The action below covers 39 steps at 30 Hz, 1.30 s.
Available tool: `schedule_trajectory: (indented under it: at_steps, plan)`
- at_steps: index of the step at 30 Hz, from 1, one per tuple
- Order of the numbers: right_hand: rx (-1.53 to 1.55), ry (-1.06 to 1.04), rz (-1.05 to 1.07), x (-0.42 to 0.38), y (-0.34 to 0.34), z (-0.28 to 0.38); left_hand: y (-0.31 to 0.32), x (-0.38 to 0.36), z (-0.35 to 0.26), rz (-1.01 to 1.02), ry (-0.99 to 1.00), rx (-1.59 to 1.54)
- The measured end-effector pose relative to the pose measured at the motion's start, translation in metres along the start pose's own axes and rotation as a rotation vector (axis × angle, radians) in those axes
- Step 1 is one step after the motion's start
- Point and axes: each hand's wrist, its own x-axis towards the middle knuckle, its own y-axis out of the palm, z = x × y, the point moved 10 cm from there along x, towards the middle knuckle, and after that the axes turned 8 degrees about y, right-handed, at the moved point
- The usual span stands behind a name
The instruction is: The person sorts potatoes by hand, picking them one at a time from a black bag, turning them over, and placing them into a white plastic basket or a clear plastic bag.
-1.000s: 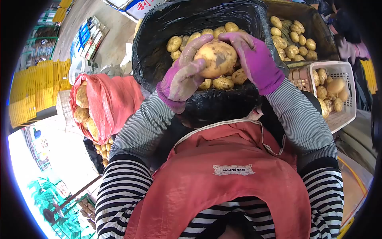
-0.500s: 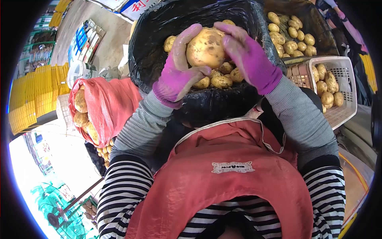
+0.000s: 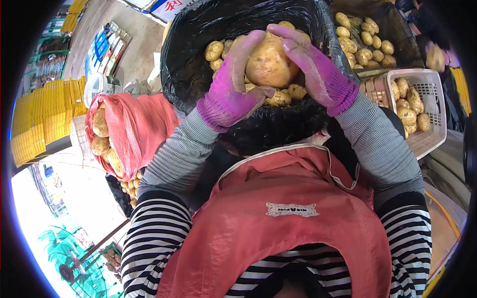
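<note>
A large, round potato (image 3: 271, 63) is held up between my two hands, over a container lined with black plastic (image 3: 186, 47). My left hand (image 3: 233, 82), in a dirty purple glove, curves round its left side, thumb toward me. On the other side my right hand (image 3: 318, 69), in a matching glove, presses its fingers to the potato's upper right. Below and behind it, smaller potatoes (image 3: 214, 50) lie in the lined container, partly hidden by my hands.
At left stands a red sack (image 3: 141, 124) of large potatoes. To the right are a white plastic crate (image 3: 437, 107) of potatoes and a dark bin (image 3: 405, 42) of more. Another person's gloved hand (image 3: 451, 58) shows at the upper right, beside a blurred potato.
Both hands have shifted slightly right with the potato, which now shows a cleaner, less spotted side. At the upper right, the other person's hand has moved and a blurred potato appears beside it.
</note>
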Motion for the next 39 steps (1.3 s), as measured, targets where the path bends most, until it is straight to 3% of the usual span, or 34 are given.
schedule_trajectory:
  at_steps: [2, 3, 5, 7, 10, 13, 14, 17, 18, 20, 22, 24, 30, 32, 35, 39]
  plan:
    - [0.545, 0.367, 0.059, -0.005, 0.005, -0.025, 0.005, 0.001, 0.002, 0.028, -0.033, -0.075]
    - [0.82, 0.553, 0.087, -0.012, 0.015, -0.037, 0.006, -0.002, 0.013, -0.001, -0.154, -0.203]
    - [0.907, 0.596, -0.06, -0.016, -0.009, -0.049, 0.01, -0.008, 0.034, -0.063, -0.391, -0.454]
    - [0.942, 0.673, -0.237, -0.019, -0.052, -0.069, 0.002, -0.01, 0.051, -0.148, -0.458, -0.421]
    - [1.191, 0.519, -0.453, -0.027, -0.164, -0.151, 0.005, -0.025, 0.103, -0.246, -0.554, -0.517]
    - [1.322, 0.457, -0.657, -0.046, -0.21, -0.164, 0.02, -0.024, 0.137, 0.003, -0.646, -0.242]
    - [1.349, 0.459, -0.715, -0.053, -0.219, -0.159, 0.036, -0.024, 0.141, 0.075, -0.721, -0.279]
    - [1.005, 0.49, -0.674, -0.034, -0.18, -0.095, 0.104, -0.027, 0.16, 0.664, -0.633, -0.105]
    - [1.058, 0.5, -0.594, -0.028, -0.168, -0.091, 0.133, -0.038, 0.174, 0.827, -0.614, -0.095]
    - [0.931, 0.477, -0.645, -0.02, -0.147, -0.068, 0.187, -0.065, 0.189, 1.152, -0.647, 0.004]
    - [0.798, 0.454, -0.657, -0.013, -0.133, -0.045, 0.221, -0.078, 0.194, 1.358, -0.591, 0.189]
    - [0.704, 0.465, -0.644, -0.008, -0.129, -0.033, 0.244, -0.081, 0.185, 1.436, -0.369, 0.36]
    - [0.699, 0.485, -0.611, -0.003, -0.13, -0.033, 0.243, -0.086, 0.193, 1.598, -0.673, 0.056]
    - [0.722, 0.478, -0.542, -0.002, -0.13, -0.037, 0.225, -0.082, 0.198, 1.118, -0.682, -0.573]
    - [0.787, 0.514, -0.506, -0.003, -0.127, -0.054, 0.177, -0.071, 0.172, 0.504, -1.272, -1.278]
    - [0.695, 0.641, -0.402, 0.0, -0.089, -0.062, 0.103, -0.024, 0.117, 0.231, -1.007, -1.628]
